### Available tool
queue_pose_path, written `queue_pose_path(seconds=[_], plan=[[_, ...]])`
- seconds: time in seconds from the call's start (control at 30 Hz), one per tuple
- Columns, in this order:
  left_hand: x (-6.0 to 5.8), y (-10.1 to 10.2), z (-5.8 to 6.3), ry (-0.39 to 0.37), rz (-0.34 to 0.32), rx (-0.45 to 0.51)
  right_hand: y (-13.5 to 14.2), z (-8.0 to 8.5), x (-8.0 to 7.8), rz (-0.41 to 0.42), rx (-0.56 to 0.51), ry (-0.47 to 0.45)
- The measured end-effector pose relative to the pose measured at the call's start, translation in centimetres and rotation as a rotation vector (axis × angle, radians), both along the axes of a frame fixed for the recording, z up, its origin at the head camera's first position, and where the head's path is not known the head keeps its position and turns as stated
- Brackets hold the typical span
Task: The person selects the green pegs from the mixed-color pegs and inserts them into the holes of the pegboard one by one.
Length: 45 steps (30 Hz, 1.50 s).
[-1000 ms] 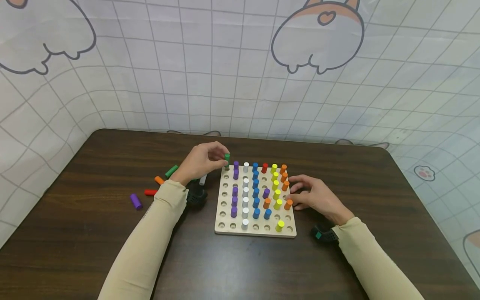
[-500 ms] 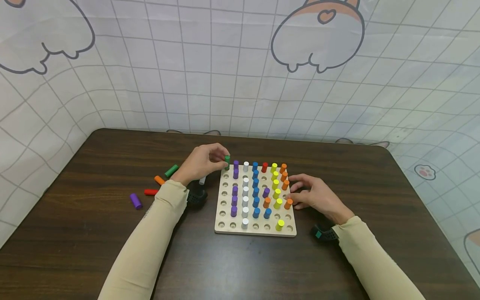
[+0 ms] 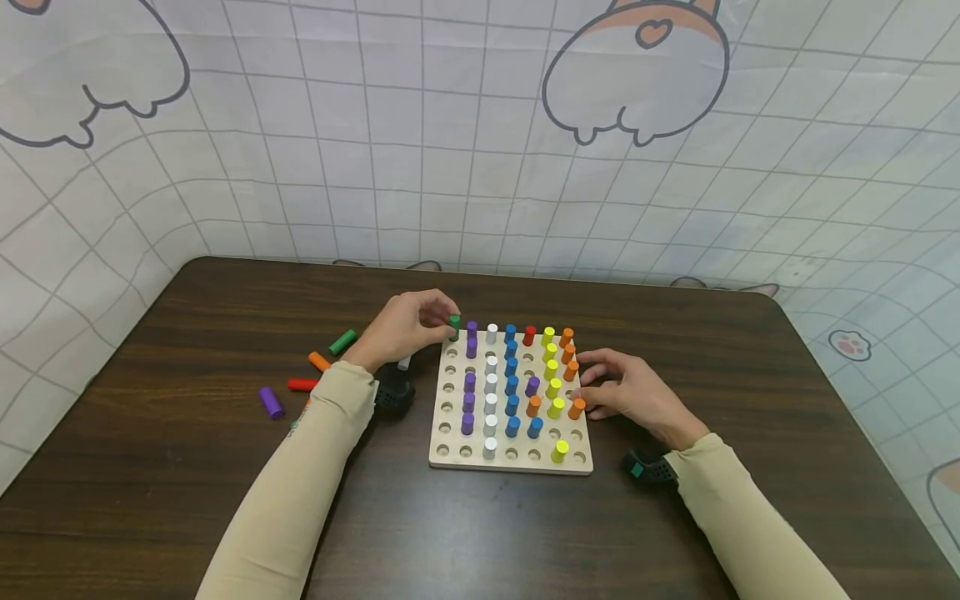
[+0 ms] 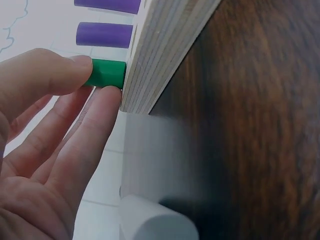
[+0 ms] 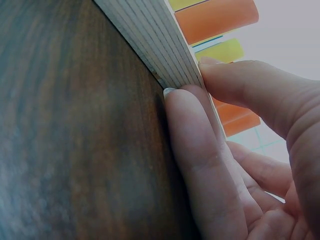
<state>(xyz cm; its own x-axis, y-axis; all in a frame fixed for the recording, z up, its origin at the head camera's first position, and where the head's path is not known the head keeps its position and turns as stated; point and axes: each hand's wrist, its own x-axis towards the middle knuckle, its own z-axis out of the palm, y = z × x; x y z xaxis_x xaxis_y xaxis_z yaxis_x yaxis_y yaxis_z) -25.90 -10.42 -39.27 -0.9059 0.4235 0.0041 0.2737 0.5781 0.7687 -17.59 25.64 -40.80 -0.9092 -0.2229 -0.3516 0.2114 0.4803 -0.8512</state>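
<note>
My left hand (image 3: 408, 323) pinches a green peg (image 4: 107, 73) between thumb and a finger at the far left corner of a wooden pegboard (image 3: 454, 457). In the left wrist view the peg stands upright from the board's face, its lower end at a hole. Beside it stands a purple peg (image 4: 104, 34). At the board's right edge, my right hand (image 3: 633, 392) grips the wood, thumb on the top face and fingers against the side. Columns of purple, white, blue, yellow and orange pegs fill much of the board, with one red peg (image 3: 529, 336) in the far row.
Loose pegs lie on the dark wooden table (image 3: 420, 533) left of the board: a purple peg (image 3: 272, 402), a red peg (image 3: 302, 384), an orange peg (image 3: 318, 361), a green peg (image 3: 342, 342) and a white peg (image 3: 405, 362), partly hidden by my left wrist.
The green peg in my left hand has moved down slightly toward the board's corner hole. My right hand has stayed at the right edge.
</note>
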Motion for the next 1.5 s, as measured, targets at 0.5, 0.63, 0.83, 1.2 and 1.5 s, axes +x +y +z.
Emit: queue_pose_path(seconds=[0.5, 0.63, 0.83, 1.2, 1.5], plan=[[-0.1, -0.1, -0.2, -0.025, -0.004, 0.012, 0.0, -0.2, 0.0, -0.001, 0.004, 0.003], [0.1, -0.1, -0.1, -0.029, -0.003, 0.018, 0.0, -0.1, 0.0, -0.003, -0.002, -0.001], [0.2, 0.0, -0.1, -0.035, -0.009, 0.027, 0.0, 0.0, 0.0, 0.005, -0.02, 0.004], [0.2, -0.4, 0.0, -0.031, -0.02, 0.052, 0.1, -0.3, 0.0, 0.001, -0.027, 0.002], [0.5, -1.9, 1.0, -0.008, -0.039, 0.067, -0.1, -0.2, 0.2, 0.002, -0.018, 0.013]])
